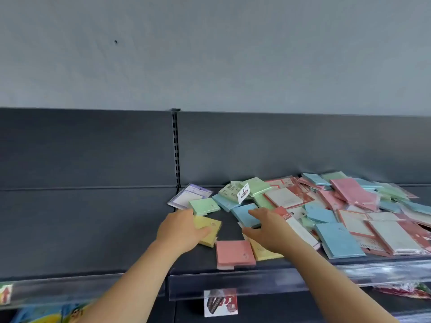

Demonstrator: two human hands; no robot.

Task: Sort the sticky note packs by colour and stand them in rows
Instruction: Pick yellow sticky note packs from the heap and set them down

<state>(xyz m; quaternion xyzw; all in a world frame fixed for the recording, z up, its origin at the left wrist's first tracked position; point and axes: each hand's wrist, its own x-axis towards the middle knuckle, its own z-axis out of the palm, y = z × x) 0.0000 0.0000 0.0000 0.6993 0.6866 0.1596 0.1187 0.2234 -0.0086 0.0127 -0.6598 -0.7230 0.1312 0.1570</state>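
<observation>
Sticky note packs lie flat in a loose heap on a dark shelf (93,229). My left hand (179,231) grips a yellow pack (210,230), thumb on top of it. Just behind that pack lies a green pack (204,205). My right hand (265,227) reaches over a blue pack (243,213), thumb below its near edge and fingers across its top. A pink pack (234,252) and a second yellow pack (262,251) lie near the shelf front. Blue, pink, green and red-framed packs are piled to the right (349,201).
The shelf's left half is bare dark metal. A clear plastic price rail (233,283) runs along the front edge with a label card (220,303) hanging below. A slotted upright (175,148) divides the dark back panel. Colourful goods show on the shelf below.
</observation>
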